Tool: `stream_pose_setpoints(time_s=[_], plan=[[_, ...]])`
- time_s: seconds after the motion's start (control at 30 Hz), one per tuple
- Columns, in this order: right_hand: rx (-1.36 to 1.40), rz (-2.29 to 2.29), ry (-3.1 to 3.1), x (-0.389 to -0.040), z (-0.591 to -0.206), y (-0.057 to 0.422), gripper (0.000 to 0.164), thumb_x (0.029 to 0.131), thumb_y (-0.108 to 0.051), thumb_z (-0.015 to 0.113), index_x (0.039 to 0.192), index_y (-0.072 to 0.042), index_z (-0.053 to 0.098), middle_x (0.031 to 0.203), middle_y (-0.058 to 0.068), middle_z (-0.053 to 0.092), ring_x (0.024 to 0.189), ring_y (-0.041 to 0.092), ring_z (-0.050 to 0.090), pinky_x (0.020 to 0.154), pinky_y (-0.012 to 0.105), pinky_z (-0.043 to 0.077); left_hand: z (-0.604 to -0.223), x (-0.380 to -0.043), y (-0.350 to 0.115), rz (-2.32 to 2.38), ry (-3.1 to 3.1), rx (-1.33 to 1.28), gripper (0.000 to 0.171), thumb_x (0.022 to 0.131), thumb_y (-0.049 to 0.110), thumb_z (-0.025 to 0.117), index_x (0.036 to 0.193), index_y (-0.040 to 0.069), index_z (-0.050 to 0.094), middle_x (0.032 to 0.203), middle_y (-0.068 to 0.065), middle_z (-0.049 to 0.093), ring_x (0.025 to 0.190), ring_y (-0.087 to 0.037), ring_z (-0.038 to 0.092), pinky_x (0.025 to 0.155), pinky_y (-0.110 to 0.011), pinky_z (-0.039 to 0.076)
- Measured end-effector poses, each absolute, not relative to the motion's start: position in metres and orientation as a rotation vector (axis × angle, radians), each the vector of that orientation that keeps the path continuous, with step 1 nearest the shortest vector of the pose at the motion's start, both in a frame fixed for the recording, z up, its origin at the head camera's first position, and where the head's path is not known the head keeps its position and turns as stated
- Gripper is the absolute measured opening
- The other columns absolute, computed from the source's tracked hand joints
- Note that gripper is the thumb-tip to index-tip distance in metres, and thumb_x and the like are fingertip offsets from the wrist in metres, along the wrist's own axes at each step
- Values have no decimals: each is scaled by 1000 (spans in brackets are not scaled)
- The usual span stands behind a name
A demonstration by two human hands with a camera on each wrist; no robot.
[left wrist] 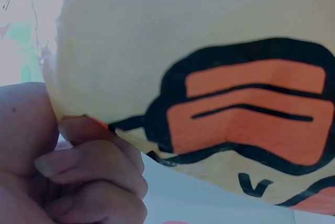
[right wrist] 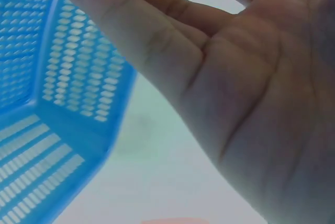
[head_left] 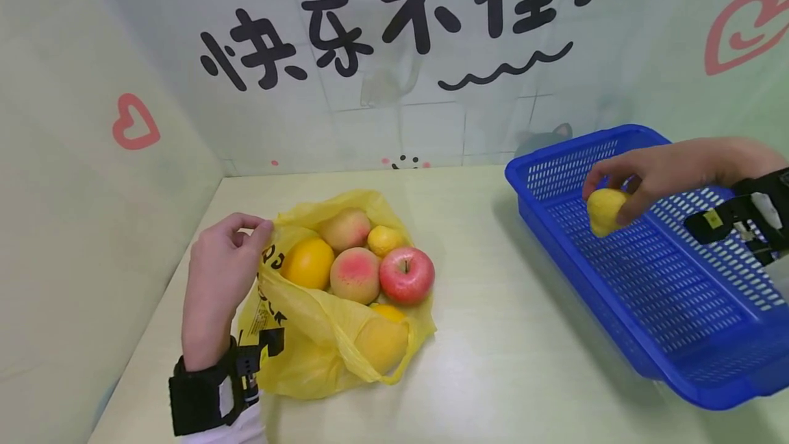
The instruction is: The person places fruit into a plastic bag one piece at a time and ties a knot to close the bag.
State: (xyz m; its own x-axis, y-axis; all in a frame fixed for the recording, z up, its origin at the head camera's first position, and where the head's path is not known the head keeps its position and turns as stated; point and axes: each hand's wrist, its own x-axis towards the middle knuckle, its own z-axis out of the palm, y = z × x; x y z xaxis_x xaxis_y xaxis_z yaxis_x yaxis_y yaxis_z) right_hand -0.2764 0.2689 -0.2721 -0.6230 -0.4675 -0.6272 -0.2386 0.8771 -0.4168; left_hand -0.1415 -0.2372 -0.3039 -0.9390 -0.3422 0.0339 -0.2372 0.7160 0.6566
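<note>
In the head view my left hand (head_left: 224, 266) pinches the left rim of a yellow plastic bag (head_left: 302, 355) printed with black marks. Through the bag's mouth show a red apple (head_left: 407, 275), peaches (head_left: 355, 275), an orange (head_left: 307, 263) and a small lemon (head_left: 385, 240); more fruit lies partly hidden under the front plastic. The left wrist view shows my fingers (left wrist: 99, 164) curled at the edge of the printed plastic. Over the far part of a blue basket (head_left: 573, 266), my right hand (head_left: 653, 173) holds a yellow lemon (head_left: 605, 212) between thumb and fingers.
The slotted basket stands at the right of the pale table (head_left: 481, 334), with the bag to its left. Behind the table rises a white wall covering (head_left: 345, 129) with black lettering and pink hearts. A plain side wall (head_left: 74, 245) bounds the left.
</note>
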Motion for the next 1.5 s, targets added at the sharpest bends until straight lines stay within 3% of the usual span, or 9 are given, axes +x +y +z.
stream_pose_setpoints(time_s=[0.2,0.43,0.6,0.77,1.07,1.4,1.5], plan=[[-558,-368,2342,-277,-258,246,63,81,-29,76,135,-17,46,123,10,58,99,20,61,81,41,56,-304,-142,-237,-1029,-2764,463,38,100,40,53,116,8,66,63,-1,47,58,-22,43,51,-29,34],[-680,-466,2376,-281,-244,206,59,84,-24,73,136,-13,46,123,10,58,101,21,61,85,35,52,-303,-139,-237,-1018,-2776,473,38,100,40,52,115,9,66,65,-4,48,57,-23,43,50,-29,34],[-719,-541,2430,-279,-236,172,55,85,-26,73,134,-19,48,125,8,61,109,23,61,92,43,52,-303,-139,-237,-1021,-2773,477,37,100,39,52,114,9,66,65,-5,48,57,-22,43,50,-29,35],[-750,-573,2440,-278,-235,137,51,86,-29,73,131,-24,50,121,6,63,111,23,60,93,42,52,-304,-138,-236,-1032,-2772,489,37,100,39,51,114,8,66,66,-6,50,59,-23,45,52,-28,37],[-914,-602,2352,-281,-243,82,49,86,-30,72,130,-23,51,114,5,67,99,22,65,90,36,53,-303,-141,-234,-1032,-2766,471,39,100,40,52,115,8,66,71,-7,54,64,-24,48,55,-28,39],[-1086,-588,2304,-270,-263,25,47,86,-37,71,128,-25,52,108,2,67,92,21,62,85,34,51,-304,-142,-237,-1021,-2776,471,40,100,40,52,117,7,66,63,-1,46,57,-21,43,51,-28,34],[-1163,-560,2291,-265,-268,10,45,87,-37,70,127,-25,52,106,0,67,92,19,61,97,36,43,-304,-142,-237,-1024,-2772,464,40,100,40,52,117,7,66,61,0,45,56,-21,42,51,-28,34]])
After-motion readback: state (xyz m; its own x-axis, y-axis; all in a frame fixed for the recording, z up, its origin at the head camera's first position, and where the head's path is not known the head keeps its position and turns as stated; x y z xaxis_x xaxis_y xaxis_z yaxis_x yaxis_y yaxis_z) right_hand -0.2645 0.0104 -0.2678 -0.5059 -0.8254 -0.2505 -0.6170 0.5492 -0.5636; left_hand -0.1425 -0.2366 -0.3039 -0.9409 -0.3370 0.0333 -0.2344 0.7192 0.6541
